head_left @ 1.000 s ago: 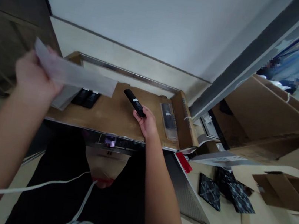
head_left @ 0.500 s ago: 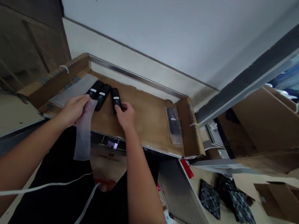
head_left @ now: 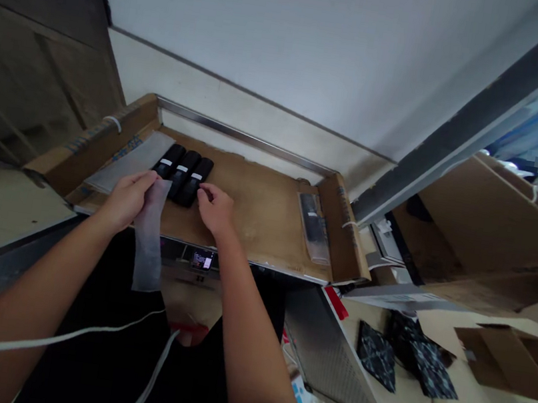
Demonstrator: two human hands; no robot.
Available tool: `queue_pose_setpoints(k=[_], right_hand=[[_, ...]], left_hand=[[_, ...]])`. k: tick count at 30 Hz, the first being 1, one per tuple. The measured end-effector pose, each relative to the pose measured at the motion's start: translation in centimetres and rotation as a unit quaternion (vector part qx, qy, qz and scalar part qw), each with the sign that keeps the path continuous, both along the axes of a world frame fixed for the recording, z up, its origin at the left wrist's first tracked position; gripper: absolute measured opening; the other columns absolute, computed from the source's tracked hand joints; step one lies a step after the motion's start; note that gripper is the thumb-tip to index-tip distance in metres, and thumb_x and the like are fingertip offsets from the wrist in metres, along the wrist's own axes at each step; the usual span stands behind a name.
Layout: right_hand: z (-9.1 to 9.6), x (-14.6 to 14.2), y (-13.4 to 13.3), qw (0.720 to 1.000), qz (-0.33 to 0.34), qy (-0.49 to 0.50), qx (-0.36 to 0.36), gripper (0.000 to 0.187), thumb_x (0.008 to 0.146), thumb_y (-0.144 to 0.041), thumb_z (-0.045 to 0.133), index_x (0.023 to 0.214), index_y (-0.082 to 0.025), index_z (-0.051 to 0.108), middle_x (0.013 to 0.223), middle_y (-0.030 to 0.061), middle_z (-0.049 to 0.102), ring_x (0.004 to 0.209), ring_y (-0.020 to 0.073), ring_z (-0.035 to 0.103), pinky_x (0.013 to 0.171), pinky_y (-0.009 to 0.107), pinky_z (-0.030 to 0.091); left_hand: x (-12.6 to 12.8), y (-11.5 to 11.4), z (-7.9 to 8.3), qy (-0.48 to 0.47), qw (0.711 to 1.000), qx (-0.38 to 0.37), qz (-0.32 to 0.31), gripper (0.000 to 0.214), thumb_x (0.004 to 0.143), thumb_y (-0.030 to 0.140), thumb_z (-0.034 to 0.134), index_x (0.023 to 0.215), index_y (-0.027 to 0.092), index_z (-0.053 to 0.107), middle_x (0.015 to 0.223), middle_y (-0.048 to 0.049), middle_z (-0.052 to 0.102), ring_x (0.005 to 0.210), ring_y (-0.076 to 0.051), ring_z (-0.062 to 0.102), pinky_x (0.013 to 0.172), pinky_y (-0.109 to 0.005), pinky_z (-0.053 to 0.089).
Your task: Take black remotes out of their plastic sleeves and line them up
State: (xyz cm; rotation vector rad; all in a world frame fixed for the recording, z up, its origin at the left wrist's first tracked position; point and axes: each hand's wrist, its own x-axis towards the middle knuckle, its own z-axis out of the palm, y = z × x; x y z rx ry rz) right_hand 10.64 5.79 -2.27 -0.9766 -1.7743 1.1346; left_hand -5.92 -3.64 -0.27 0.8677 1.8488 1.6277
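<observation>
- In the head view, the left hand [head_left: 128, 199] pinched a translucent sleeve [head_left: 148, 254] near its top end, thumb against fingers, and the rest hung past the front edge of the cardboard-lined tray [head_left: 261, 207].
- The sleeve looked feather-light, limp and probably slippery; a pinch at its mouth would likely suit it best, since a hard pull might crease or tear it.
- The right hand [head_left: 217, 210] was half curled at the near right side of the right-hand black handset [head_left: 204, 169]; whether its fingertips gripped the handset, or only rested on or beside it, I could not tell.
- That handset lay in a slanted row with the middle black handset [head_left: 190, 160] and the left black handset [head_left: 174, 152], each with a pale label across it.
- They seemed stiff, fairly light and smooth, so holding one by its long sides, around the middle, should be secure; a drop could crack the casing.
- More translucent sleeves [head_left: 148, 150] lay flat left of the row, and a sleeved handset [head_left: 313, 225] lay by the tray's right wall.
</observation>
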Motion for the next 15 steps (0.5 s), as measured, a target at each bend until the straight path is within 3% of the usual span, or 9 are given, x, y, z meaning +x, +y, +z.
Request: queue_pose_setpoints(k=[5,10,12,15], right_hand=[[-0.8,-0.4,0.5,1.0,-0.009,-0.009,0.006,0.018,0.083,-0.026,0.062,0.099,-0.025,0.072,0.092,0.0032,0.071,0.087,0.0181,0.064,0.09,0.036,0.049],[-0.5,0.0,0.3,0.991,-0.023,0.119,-0.065,0.017,0.083,-0.039,0.064,0.09,-0.023,0.067,0.084,0.0002,0.067,0.074,0.0125,0.061,0.07,0.025,0.051],[0.4,0.5,-0.2,0.981,0.007,0.159,-0.111,0.027,0.083,-0.049,0.063,0.082,-0.021,0.064,0.079,-0.0002,0.065,0.064,0.0103,0.057,0.056,0.02,0.046],[1.9,1.4,-1.0,0.967,0.119,0.158,-0.158,0.037,0.079,-0.056,0.064,0.075,-0.02,0.064,0.077,0.0013,0.066,0.058,0.009,0.054,0.044,0.018,0.036]], left_hand=[[0.1,-0.1,0.2,-0.034,0.999,-0.005,-0.003,0.024,0.081,0.04,0.061,0.077,0.017,0.067,0.063,0.0031,0.056,0.061,-0.012,0.046,0.054,-0.02,0.035],[0.1,-0.2,0.1,-0.046,0.999,-0.004,-0.005,0.029,0.081,0.046,0.061,0.079,0.017,0.065,0.061,0.0037,0.054,0.058,-0.012,0.044,0.051,-0.021,0.034],[0.6,0.0,0.4,-0.039,0.999,0.002,0.009,0.03,0.083,0.046,0.059,0.079,0.017,0.064,0.059,0.0043,0.052,0.056,-0.011,0.043,0.05,-0.02,0.033],[2.2,1.0,1.2,0.012,0.999,0.039,0.024,0.031,0.088,0.044,0.053,0.077,0.017,0.063,0.056,0.0041,0.049,0.053,-0.011,0.043,0.048,-0.021,0.033]])
